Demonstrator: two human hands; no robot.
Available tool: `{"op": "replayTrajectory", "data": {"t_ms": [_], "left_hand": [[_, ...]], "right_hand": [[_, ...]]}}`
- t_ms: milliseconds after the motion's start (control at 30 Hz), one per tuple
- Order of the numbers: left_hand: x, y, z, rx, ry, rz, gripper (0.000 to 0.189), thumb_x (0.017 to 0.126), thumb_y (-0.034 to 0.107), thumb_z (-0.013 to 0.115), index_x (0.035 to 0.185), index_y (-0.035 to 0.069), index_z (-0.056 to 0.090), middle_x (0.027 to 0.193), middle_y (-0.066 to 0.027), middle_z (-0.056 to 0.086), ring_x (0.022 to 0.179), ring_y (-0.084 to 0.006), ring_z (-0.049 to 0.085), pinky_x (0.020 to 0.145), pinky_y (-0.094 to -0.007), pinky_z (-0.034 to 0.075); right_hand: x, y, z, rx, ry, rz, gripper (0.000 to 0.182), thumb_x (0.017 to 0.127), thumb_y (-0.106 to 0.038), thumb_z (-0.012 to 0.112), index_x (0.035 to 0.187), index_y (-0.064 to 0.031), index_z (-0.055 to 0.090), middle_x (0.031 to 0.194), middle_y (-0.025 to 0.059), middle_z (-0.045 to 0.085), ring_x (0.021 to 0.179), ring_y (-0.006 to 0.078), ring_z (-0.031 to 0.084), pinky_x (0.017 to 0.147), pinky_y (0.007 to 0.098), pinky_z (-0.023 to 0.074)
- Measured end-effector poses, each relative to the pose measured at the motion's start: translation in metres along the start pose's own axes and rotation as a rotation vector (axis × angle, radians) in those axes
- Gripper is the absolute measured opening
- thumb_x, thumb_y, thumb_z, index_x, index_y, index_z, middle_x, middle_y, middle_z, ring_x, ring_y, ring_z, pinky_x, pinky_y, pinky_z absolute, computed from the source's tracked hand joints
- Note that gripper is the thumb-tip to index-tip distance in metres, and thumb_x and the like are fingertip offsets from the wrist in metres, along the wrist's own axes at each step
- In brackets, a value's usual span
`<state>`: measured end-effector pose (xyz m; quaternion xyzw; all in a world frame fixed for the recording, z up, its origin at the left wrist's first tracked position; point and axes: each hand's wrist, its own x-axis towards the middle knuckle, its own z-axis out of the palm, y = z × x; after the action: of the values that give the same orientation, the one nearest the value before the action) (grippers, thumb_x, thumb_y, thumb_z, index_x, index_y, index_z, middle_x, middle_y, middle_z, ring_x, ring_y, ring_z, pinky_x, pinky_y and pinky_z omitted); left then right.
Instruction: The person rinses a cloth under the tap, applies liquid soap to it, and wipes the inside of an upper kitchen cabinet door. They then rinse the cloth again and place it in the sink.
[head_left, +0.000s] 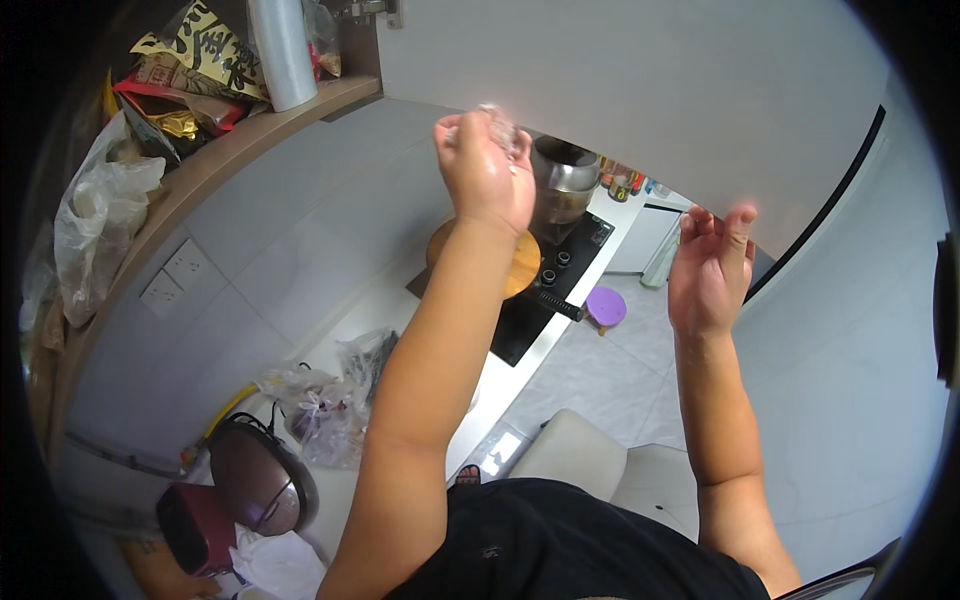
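My left hand (487, 172) is raised in front of the open cabinet door (637, 82), its fingers curled around a crumpled whitish wad (499, 129), blurred, perhaps a cloth or plastic. The door is a pale flat panel hinged beside the shelf. At the door's lower edge, my right hand (711, 274) grips with the thumb on the near face and the fingertips partly hidden behind the edge. Left of my left hand, the wooden cabinet shelf (300, 112) holds a plastic-wrap roll (283, 56), food packets (217, 56) and a clear plastic bag (101, 217).
Below, a black cooktop (525, 330) carries a metal pot (562, 176) and a pan with a round wooden lid (523, 262). Plastic bags (330, 420) and a brown appliance (259, 476) sit on the counter. A purple stool (606, 306) and a pale chair (574, 454) stand on the floor.
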<state>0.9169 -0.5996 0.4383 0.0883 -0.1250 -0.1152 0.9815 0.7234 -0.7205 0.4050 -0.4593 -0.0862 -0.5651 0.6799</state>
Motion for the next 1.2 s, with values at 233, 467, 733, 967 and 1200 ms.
{"op": "replayTrajectory", "data": {"t_ms": [233,467,733,967,1200], "left_hand": [[0.020,0.012,-0.005,0.035,0.002,0.001,0.011,0.093,0.005,0.057,0.096,0.012,0.049,0.091,-0.0028,0.057,0.077,-0.0144,0.052,0.072,-0.0306,0.050],[-0.085,-0.061,0.017,0.053,-0.191,-0.241,0.019,0.096,0.011,0.062,0.105,0.018,0.046,0.101,-0.0010,0.057,0.089,-0.0158,0.056,0.074,-0.0336,0.052],[-0.056,-0.047,0.013,0.032,-0.126,-0.122,0.017,0.094,0.009,0.063,0.100,0.012,0.047,0.098,-0.0022,0.058,0.082,-0.0167,0.058,0.071,-0.0321,0.052],[-0.085,-0.063,0.019,0.098,-0.160,-0.204,0.014,0.094,0.010,0.064,0.100,0.013,0.051,0.101,-0.0023,0.059,0.081,-0.0157,0.057,0.070,-0.0312,0.052],[-0.109,-0.074,0.026,0.096,-0.237,-0.316,0.018,0.094,0.008,0.063,0.100,0.012,0.046,0.096,-0.0036,0.059,0.080,-0.0164,0.058,0.065,-0.0323,0.050]], "right_hand": [[0.001,0.001,0.002,0.045,0.014,0.004,0.026,0.101,-0.037,0.066,0.106,-0.0121,0.066,0.105,0.0004,0.065,0.093,0.0156,0.056,0.084,0.0312,0.0455],[0.000,0.003,0.010,0.007,0.030,-0.025,0.025,0.101,-0.037,0.067,0.104,-0.0120,0.066,0.101,-0.0016,0.065,0.091,0.0137,0.055,0.081,0.0292,0.0430],[0.002,-0.003,0.004,-0.070,-0.002,-0.020,0.027,0.098,-0.037,0.071,0.101,-0.0108,0.067,0.099,-0.0026,0.063,0.092,0.0118,0.054,0.082,0.0279,0.0403],[0.000,-0.007,0.011,-0.100,0.024,-0.008,0.030,0.097,-0.039,0.072,0.102,-0.0103,0.067,0.099,-0.0024,0.063,0.094,0.0109,0.054,0.082,0.0279,0.0397],[-0.001,-0.006,0.011,-0.103,0.033,0.003,0.031,0.098,-0.040,0.071,0.103,-0.0095,0.068,0.099,-0.0026,0.063,0.094,0.0106,0.053,0.083,0.0279,0.0389]]}}
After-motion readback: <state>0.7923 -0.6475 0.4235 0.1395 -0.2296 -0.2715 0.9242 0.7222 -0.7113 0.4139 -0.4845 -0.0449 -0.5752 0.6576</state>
